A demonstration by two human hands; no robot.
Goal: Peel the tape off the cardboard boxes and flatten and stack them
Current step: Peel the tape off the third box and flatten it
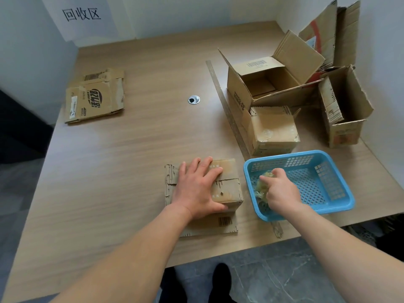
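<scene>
Tape wad (262,187) sits pinched in the right hand (282,191) over the blue basket (341,201), likely for discarding, while the left hand (196,186), its grip flat and open, steadies the box (229,190) on the table (131,149).

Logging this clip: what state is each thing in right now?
left grip, flat on the small box
right grip, holding tape wad inside blue basket
small box, not yet flattened
large box, flaps open
taped box, closed, tape on
far stack, flattened
</scene>
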